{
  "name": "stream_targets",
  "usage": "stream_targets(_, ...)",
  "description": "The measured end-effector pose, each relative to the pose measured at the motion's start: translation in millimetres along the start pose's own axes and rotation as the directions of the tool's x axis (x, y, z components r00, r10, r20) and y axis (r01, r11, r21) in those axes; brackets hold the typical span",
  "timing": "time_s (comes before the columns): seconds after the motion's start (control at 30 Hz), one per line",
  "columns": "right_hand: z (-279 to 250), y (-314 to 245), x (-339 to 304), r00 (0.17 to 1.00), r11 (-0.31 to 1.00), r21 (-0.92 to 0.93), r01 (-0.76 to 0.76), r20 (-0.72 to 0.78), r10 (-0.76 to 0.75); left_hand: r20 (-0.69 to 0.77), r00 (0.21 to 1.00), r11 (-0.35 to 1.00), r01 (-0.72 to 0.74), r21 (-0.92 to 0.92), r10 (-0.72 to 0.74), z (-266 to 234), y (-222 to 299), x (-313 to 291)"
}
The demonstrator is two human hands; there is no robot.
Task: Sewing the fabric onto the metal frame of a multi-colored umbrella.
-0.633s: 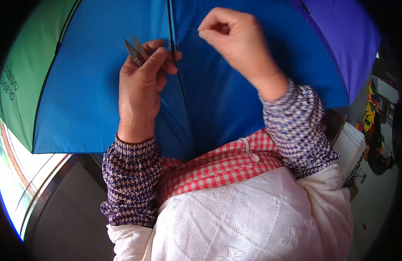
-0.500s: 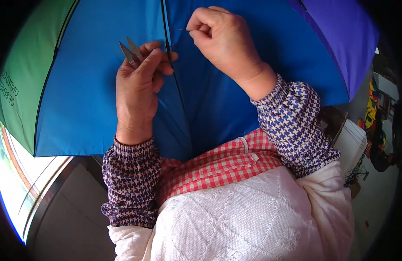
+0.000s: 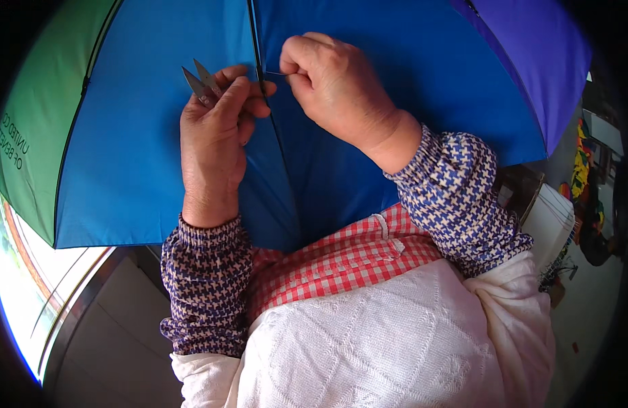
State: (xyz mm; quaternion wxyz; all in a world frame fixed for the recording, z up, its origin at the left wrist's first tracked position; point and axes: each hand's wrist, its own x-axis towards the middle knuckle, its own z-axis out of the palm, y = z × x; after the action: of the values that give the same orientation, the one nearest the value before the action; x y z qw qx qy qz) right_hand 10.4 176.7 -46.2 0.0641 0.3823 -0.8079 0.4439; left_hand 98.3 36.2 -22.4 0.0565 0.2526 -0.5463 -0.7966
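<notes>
An open umbrella (image 3: 144,156) with green, blue and purple panels spreads before me, its inside facing me. My left hand (image 3: 215,122) holds a pair of thread snips (image 3: 202,84), blades pointing up and apart, and its fingertips press around a black umbrella rib (image 3: 253,30) at a joint. Just right of that rib, my right hand (image 3: 331,85) pinches a thin needle (image 3: 278,73), its tip pointing left at the joint. Any thread on it is too fine to make out.
A red checked apron (image 3: 341,272) covers my lap below the umbrella's edge. A bright window (image 3: 28,265) is at the left. On the right, a white panel (image 3: 548,217) and colourful items (image 3: 581,166) stand beyond the umbrella; a dark figure is farther off.
My right hand has come down and left with the needle, bringing its tip close to the rib joint. My left hand keeps its hold, with the snips tilted slightly left.
</notes>
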Motion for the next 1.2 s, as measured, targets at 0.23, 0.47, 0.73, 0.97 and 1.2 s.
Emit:
stream_targets(0.23, 5.9, 9.0, 11.3, 0.986, 0.979, 0.134, 0.155, 0.038, -0.161, -0.016, 1.0, 0.988, 0.016, 0.153, -0.013, 1.0, 0.0, 4.9)
stream_targets(0.47, -0.7, 0.9, -2.8, 0.998, 0.999, 0.025, -0.029, 0.049, 0.028, -0.006, 0.998, 0.996, -0.067, 0.053, 0.067, 1.2, -3.0, -1.8)
stream_targets(0.73, -5.1, 0.7, -5.2, 0.991, 0.992, 0.092, -0.085, 0.113, 0.075, -0.003, 0.999, 0.999, -0.033, 0.038, 0.033, -0.5, 0.4, -7.1)
stream_targets(0.97, -6.1, -2.7, -5.7, 0.986, 0.988, 0.106, -0.111, 0.135, 0.096, -0.027, 0.999, 0.998, -0.027, 0.056, 0.029, 0.9, -0.4, -7.6)
stream_targets(1.2, -10.5, -12.1, 0.8, 0.989, 0.97, 0.22, -0.1, 0.125, 0.073, -0.046, 0.999, 0.997, 0.012, 0.079, -0.008, 1.0, 0.4, -4.7)
